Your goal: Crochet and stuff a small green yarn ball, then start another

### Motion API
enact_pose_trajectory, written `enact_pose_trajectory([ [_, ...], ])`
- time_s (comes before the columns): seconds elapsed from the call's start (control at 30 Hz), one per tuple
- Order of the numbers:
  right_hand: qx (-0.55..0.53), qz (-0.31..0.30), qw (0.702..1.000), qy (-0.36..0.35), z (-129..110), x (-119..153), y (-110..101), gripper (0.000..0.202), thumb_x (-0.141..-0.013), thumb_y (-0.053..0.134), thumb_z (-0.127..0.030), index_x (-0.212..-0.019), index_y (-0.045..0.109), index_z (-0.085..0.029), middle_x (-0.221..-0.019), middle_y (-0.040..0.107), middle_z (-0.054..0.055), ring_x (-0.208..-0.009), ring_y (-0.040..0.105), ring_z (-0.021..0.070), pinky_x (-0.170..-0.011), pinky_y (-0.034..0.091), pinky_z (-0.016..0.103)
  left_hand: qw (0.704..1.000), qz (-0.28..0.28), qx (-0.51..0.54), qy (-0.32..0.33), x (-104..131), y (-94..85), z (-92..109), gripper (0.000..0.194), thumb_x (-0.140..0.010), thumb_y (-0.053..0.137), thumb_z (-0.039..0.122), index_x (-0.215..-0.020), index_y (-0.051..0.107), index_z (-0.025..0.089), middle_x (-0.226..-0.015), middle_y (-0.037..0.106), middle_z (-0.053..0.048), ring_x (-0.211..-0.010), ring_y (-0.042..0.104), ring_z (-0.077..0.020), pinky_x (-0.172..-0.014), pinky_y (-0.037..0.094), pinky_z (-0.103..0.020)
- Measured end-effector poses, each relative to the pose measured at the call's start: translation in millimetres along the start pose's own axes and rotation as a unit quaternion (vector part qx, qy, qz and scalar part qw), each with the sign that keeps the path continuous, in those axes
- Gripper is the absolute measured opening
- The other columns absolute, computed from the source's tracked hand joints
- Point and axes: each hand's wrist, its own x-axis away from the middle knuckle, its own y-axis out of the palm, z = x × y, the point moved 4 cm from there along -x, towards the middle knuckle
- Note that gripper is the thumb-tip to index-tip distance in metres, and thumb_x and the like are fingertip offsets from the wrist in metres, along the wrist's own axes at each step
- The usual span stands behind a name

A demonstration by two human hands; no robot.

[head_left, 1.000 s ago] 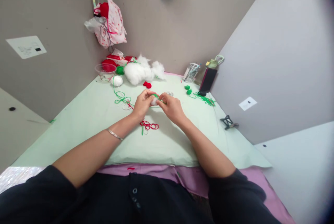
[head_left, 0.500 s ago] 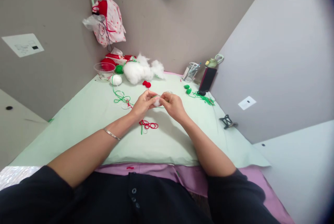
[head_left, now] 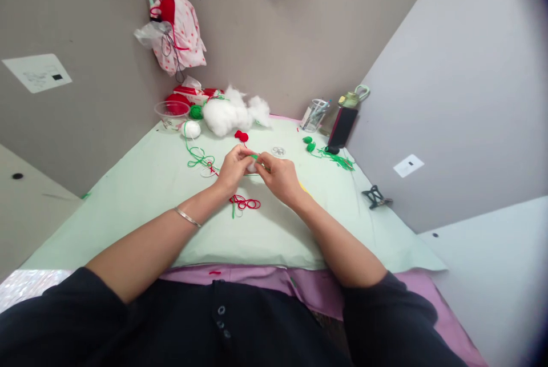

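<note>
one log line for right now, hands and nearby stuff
left hand: holding green-and-white piece | right hand: touching same piece | beyond hands: small red piece, white fiberfill | nearer body: red yarn loops

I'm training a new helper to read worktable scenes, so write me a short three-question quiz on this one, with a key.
1. True or false: the left hand and right hand are both on the small white-and-green soft piece.
2. Which arm wears the thin silver metal bangle? A: right. B: left. C: both.
3. Fill in: from the wearer's view, the clear cylindrical pen holder stands to the ___ of the fluffy white heap of stuffing.

Key: 1 true; 2 B; 3 right.
</note>
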Motion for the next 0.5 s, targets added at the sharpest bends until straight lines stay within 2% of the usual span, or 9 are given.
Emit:
enact_pose_trajectory([
  [0.2, -0.019, 0.027, 0.999, 0.041, 12, -8, -2, 0.013, -0.085, 0.062, -0.031, -0.076, 0.063, -0.023, -0.061, 0.057, -0.003, -0.059, 0.046, 0.0144, -0.064, 0.031, 0.027, 0.999, -0.024, 0.033, -0.009, 6, 2.5, 3, 0.015, -0.074, 0.067, 0.020, -0.085, 0.056, 0.020, -0.089, 0.069, 0.000, -0.079, 0.065, -0.0128, -0.074, 0.056, -0.028],
  [0.33, -0.045, 0.031, 0.997, 0.053, 14, -9, -4, 0.014, -0.084, 0.060, -0.030, -0.073, 0.061, -0.022, -0.064, 0.058, -0.002, -0.061, 0.047, 0.0142, -0.064, 0.031, 0.028, 0.998, -0.055, 0.037, -0.010, 9, 4.4, 4, 0.021, -0.079, 0.072, 0.028, -0.089, 0.057, 0.019, -0.091, 0.069, 0.000, -0.086, 0.067, -0.0139, -0.085, 0.057, -0.033],
  [0.43, -0.069, 0.012, 0.996, 0.049, 12, -9, -9, 0.014, -0.084, 0.059, -0.031, -0.074, 0.060, -0.021, -0.064, 0.058, -0.003, -0.062, 0.048, 0.0145, -0.065, 0.032, 0.028, 0.997, -0.070, 0.031, -0.011, 8, 3.1, 4, 0.029, -0.076, 0.079, 0.032, -0.091, 0.058, 0.019, -0.092, 0.069, -0.001, -0.089, 0.068, -0.0153, -0.089, 0.057, -0.036],
  [0.5, -0.092, -0.014, 0.995, 0.041, 10, -8, -12, 0.013, -0.084, 0.058, -0.030, -0.075, 0.060, -0.021, -0.063, 0.058, -0.003, -0.063, 0.048, 0.0146, -0.066, 0.034, 0.029, 0.997, -0.071, 0.020, -0.012, 7, 1.0, 4, 0.032, -0.073, 0.082, 0.033, -0.089, 0.058, 0.018, -0.092, 0.069, -0.002, -0.087, 0.068, -0.0162, -0.085, 0.057, -0.034],
])
